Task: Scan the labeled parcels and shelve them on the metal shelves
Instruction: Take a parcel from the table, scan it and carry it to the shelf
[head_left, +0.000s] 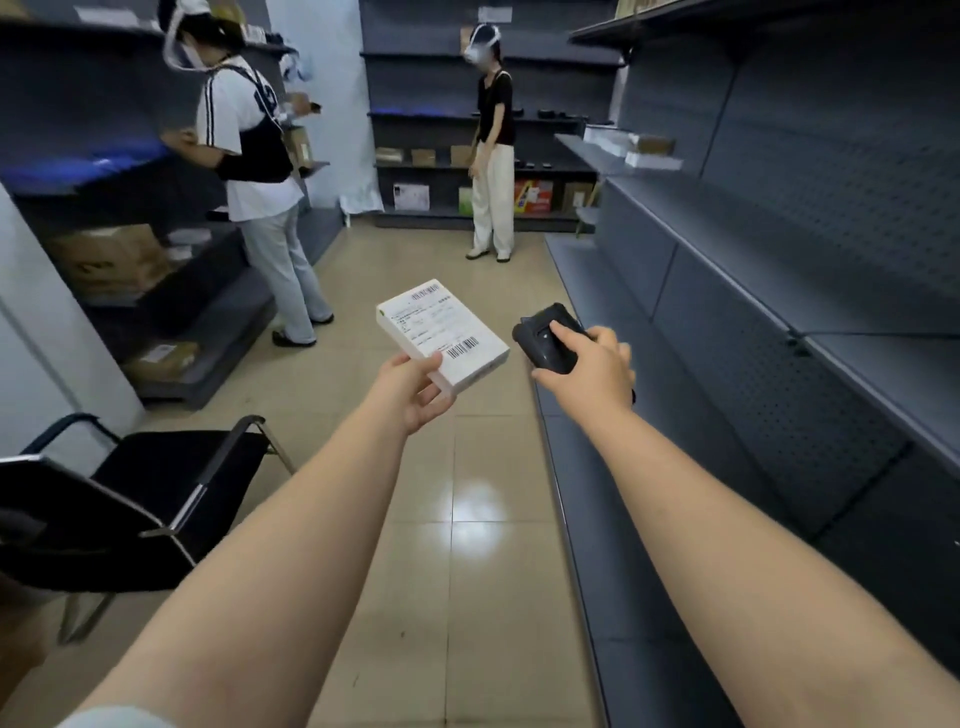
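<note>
**Parcel and scanner held up in the shelving aisle**

I am looking down a narrow aisle with a beige tiled floor, dark metal shelves running along my right and more shelving on my left and at the far end. A black armchair stands at lower left. Two other people are in the room: one in a white striped shirt facing the left shelves, another in a black top standing by the far shelving, where several cardboard boxes sit.

My left hand grips a white labeled parcel by its near corner, thumb on top, holding it above the floor with the barcode label facing up. My right hand is wrapped around a black handheld scanner, index finger lying on its top face. The scanner sits just beside the parcel, not touching it, close to the lower right-hand shelf edge.
</note>
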